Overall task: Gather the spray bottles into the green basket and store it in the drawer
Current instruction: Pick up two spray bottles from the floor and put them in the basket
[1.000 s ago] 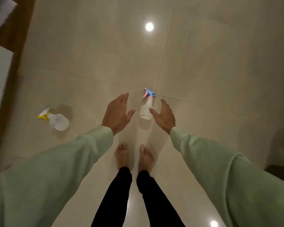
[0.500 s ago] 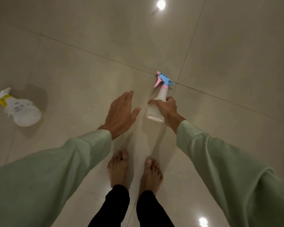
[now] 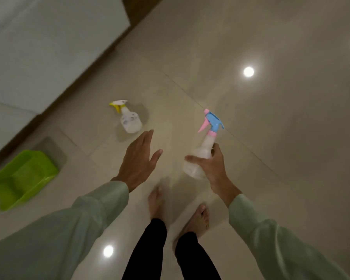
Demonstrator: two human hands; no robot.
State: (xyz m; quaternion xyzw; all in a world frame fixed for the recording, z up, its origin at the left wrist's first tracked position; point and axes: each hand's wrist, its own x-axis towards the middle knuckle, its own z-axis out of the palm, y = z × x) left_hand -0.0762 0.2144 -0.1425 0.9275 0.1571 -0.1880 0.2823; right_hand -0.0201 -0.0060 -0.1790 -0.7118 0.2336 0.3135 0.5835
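My right hand (image 3: 214, 168) grips a translucent spray bottle with a blue and pink trigger head (image 3: 205, 146), held up off the floor. A second spray bottle with a yellow and white head (image 3: 128, 120) stands on the tiles, just beyond my left hand (image 3: 138, 160). That hand is flat with fingers stretched out and holds nothing. The green basket (image 3: 22, 178) sits on the floor at the far left, and I see nothing inside it. No drawer is clearly visible.
White cabinet fronts (image 3: 38, 47) with a dark wooden plinth run along the upper left. Glossy beige floor tiles (image 3: 271, 128) reflect ceiling lights. My bare feet (image 3: 178, 207) stand below the hands.
My right hand has lifted the blue and pink bottle off the floor. The view has swung left, bringing the green basket and the cabinet into sight; the yellow bottle now lies near my left hand.
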